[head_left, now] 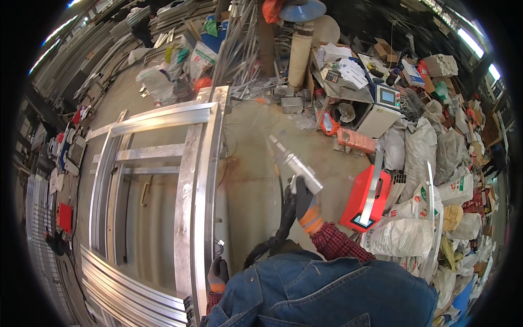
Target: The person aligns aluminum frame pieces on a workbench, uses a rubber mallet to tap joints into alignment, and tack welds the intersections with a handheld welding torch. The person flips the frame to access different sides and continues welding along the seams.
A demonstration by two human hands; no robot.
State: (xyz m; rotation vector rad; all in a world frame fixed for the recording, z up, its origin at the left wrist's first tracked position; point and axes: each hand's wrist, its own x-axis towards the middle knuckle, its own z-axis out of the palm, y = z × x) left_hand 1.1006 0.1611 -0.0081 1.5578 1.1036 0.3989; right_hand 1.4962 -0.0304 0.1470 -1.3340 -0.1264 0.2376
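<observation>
My right hand [306, 204], in a dark glove with an orange cuff, is closed around a silver handheld welding gun [299, 170]. Its narrow nozzle points up and left, away from me, and a thick black cable [272, 240] runs back beside my arm. The gun is held apart from the aluminium frame [185, 212] to its left. Low beside that frame's near right side is my gloved left hand [218, 271], its fingers curled. A small shiny metal piece [219, 248] shows just above the fingertips; whether they grip it is unclear.
Long aluminium bars [131, 289] lie side by side across the frame's near end. On my right stand a red machine [366, 199] and white sacks [400, 237]. A cluttered workbench [346, 87] is farther back, by a control box with a screen [387, 98].
</observation>
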